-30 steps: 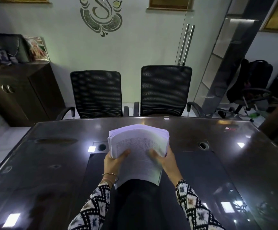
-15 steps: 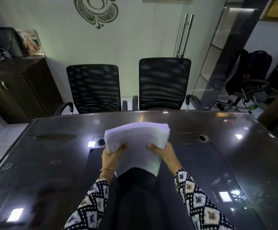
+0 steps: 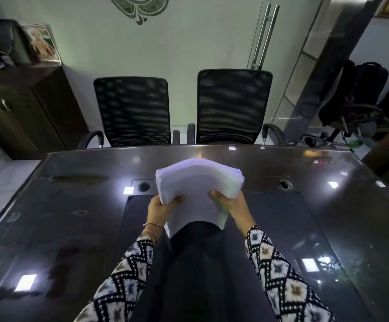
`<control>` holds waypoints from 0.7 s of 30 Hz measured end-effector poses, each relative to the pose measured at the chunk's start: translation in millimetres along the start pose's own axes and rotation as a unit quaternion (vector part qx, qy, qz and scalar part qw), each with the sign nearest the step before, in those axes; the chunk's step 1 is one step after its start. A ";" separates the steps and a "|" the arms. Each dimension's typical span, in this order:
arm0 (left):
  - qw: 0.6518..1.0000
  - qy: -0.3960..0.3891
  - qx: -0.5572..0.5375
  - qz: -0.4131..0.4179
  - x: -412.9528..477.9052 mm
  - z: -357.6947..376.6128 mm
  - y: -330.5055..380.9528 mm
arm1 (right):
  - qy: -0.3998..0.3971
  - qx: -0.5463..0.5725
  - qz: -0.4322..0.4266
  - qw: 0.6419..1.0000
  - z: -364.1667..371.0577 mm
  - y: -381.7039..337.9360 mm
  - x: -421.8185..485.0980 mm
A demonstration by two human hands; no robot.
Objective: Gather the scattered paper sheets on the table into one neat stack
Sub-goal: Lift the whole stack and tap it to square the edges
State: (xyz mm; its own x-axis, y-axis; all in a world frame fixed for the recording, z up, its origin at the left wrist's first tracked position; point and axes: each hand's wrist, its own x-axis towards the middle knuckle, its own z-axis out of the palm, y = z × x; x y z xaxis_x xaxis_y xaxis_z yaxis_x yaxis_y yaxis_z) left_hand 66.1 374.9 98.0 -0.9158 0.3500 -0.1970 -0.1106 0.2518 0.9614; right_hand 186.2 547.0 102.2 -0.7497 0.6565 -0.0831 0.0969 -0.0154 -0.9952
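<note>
1. Spreading across the whole lower view, the dark glossy table point(image 3: 49, 228) carried no loose sheets that I could see; only ceiling-light reflections and two round cable ports point(image 3: 285, 184) set into its top showed. Nothing like a tray or box stood on it, so no container held anything.

2. Behind the far edge stood two black mesh chairs point(image 3: 233, 105), side by side and unoccupied, with a dark wooden cabinet point(image 3: 26, 108) off to the left against the wall.

3. The paper stack point(image 3: 198, 184) hung above the middle of the table, in front of the person's chest. Compared with a second earlier, it had tipped further forward: then the printed top page faced the camera, whereas now the sheets curved away and the fanned far edges showed as a thick layered band. That suggests, as a judgement, that gathering was finished and the person was squaring the bundle up, probably ahead of tapping an edge on the table and laying it down.

4. The left hand point(image 3: 159, 209) gripped the stack's near left corner, thumb on top and fingers underneath, a thin bangle at the wrist.

5. The right hand point(image 3: 231, 204) clasped the near right side likewise, thumb pressed on the top sheet. Both holds looked firm, and the edges were not yet flush.
</note>
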 end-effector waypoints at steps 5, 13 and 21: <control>0.997 0.024 -0.039 0.060 -1.1 1.5 23.6 | -0.002 -0.007 -0.034 0.999 -5.8 -23.5 3.2; 0.999 -0.041 -0.029 -0.001 -6.1 -1.8 -15.0 | -0.050 -0.010 0.027 0.998 -10.9 13.2 -17.6; 0.992 -0.071 -0.076 0.068 -13.3 -8.6 -2.5 | -0.041 0.031 -0.021 0.998 -20.9 2.6 -19.6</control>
State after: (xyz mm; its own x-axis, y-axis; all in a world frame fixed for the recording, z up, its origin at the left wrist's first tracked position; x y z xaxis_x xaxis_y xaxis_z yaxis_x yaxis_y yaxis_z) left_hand 75.3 361.8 99.9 -0.8638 0.4978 -0.0778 -0.0564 0.0579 0.9967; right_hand 214.8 549.9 102.3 -0.8038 0.5934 -0.0419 0.0245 -0.0373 -0.9990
